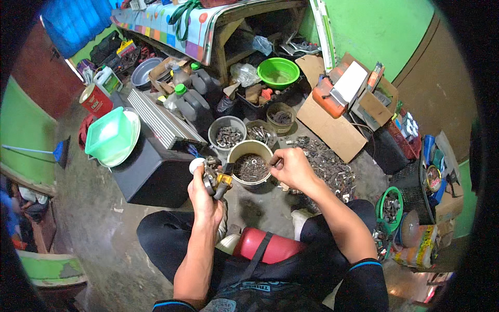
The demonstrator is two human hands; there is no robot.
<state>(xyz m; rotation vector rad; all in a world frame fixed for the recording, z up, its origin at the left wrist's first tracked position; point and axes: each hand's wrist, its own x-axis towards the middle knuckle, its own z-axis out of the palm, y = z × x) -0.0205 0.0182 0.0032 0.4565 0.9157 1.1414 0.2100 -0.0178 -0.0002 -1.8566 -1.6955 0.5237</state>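
Observation:
My left hand (204, 193) grips a greasy metal part with a yellow piece (217, 178), held upright just left of a round tin (251, 167) full of small bolts and nuts. Over the tin's right rim hovers my right hand (292, 167), fingers pinched on a small dark piece; what it is I cannot tell. I sit on the floor with my legs apart and a red cylinder (265, 245) between them.
Two more tins of bolts (227, 135) stand behind the first one, with a heap of loose metal parts (325, 164) on the floor to the right. A black box (150, 171) bearing a green tub (110, 136) sits left. Jugs, cardboard boxes and a green bowl (278, 72) crowd the back.

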